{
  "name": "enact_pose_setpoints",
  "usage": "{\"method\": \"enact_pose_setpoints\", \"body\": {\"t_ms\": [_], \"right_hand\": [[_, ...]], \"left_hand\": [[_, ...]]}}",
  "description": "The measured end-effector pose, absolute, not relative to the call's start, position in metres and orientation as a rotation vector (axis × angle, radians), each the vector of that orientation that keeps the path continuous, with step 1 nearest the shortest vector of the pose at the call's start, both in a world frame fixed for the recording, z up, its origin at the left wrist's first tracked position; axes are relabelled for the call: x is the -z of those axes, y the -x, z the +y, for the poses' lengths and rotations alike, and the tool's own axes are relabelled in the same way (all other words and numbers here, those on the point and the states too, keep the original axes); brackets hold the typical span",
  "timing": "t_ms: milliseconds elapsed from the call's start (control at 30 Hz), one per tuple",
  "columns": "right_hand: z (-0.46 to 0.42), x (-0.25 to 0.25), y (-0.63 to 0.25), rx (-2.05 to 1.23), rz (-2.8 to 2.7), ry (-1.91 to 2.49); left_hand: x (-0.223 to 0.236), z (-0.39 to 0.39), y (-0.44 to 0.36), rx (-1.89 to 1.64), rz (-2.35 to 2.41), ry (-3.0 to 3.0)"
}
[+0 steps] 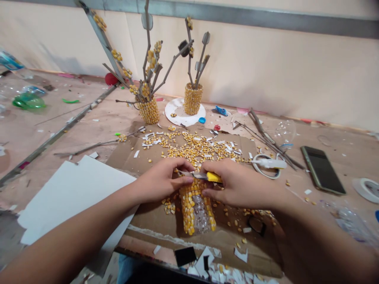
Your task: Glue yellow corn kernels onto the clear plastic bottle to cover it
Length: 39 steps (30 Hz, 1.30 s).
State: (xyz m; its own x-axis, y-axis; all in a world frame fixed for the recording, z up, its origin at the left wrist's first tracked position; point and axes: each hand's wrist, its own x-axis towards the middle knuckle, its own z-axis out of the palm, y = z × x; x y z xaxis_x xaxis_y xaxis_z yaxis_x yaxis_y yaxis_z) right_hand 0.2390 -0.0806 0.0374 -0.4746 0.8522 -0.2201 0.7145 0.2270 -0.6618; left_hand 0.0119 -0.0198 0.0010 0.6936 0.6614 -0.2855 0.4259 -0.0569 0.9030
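My right hand (pixel 233 181) grips a yellow box cutter (pixel 213 177), its blade pointing left. At the blade's tip, the thumb and fingers of my left hand (pixel 166 177) are pinched together; what is between them is too small to make out. Under both hands a clear plastic cylinder (pixel 201 215) lies on the cardboard sheet (pixel 148 225). Rows of yellow corn kernels (pixel 187 215) cover its sides, while a strip of bare plastic shows along the middle. Loose corn kernels (pixel 192 146) are heaped just beyond my hands, with white paper scraps among them.
Two kernel-covered pots, one left (pixel 149 111) and one right (pixel 193 100), hold branches; the right one stands on a white plate (pixel 171 106). White sheets (pixel 74 193) lie left. A glue bottle (pixel 271 163), a tape roll (pixel 367 189), a phone (pixel 323 169) and twigs (pixel 266 136) lie right.
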Motion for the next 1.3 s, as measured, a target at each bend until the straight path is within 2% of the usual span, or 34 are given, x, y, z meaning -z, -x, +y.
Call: {"method": "enact_pose_setpoints", "body": {"t_ms": [1300], "right_hand": [[-0.0813, -0.0371, -0.2380, -0.987, -2.239, 1.576]], "left_hand": [[-0.0002, -0.0196, -0.0118, -0.239, 0.871, -1.753]]}}
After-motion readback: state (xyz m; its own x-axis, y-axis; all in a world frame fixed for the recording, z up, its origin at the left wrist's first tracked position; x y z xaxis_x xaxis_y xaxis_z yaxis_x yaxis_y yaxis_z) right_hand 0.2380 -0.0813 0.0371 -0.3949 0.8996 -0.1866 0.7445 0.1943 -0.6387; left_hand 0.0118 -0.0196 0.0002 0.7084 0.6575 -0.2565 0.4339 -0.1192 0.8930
